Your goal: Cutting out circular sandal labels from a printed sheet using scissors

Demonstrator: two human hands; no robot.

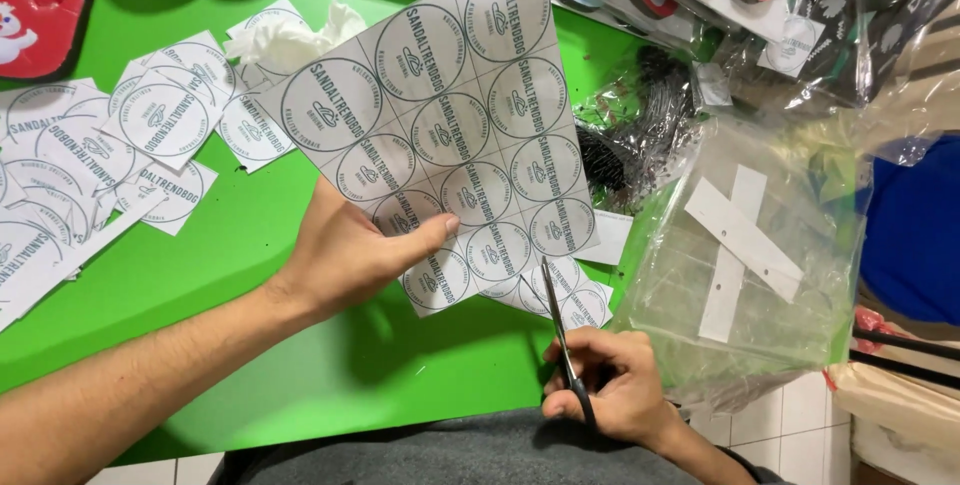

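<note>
My left hand grips the lower left edge of a grey sheet printed with several round label designs, holding it tilted above the green table. My right hand holds black-handled scissors near the table's front edge. Their blades point up at the sheet's bottom edge, between two columns of circles. Several cut square labels lie scattered on the table to the left.
Clear plastic bags holding white card strips lie at the right. A bundle of black ties sits behind the sheet. Red and dark sandals line the back edge. Crumpled white paper lies at the back left.
</note>
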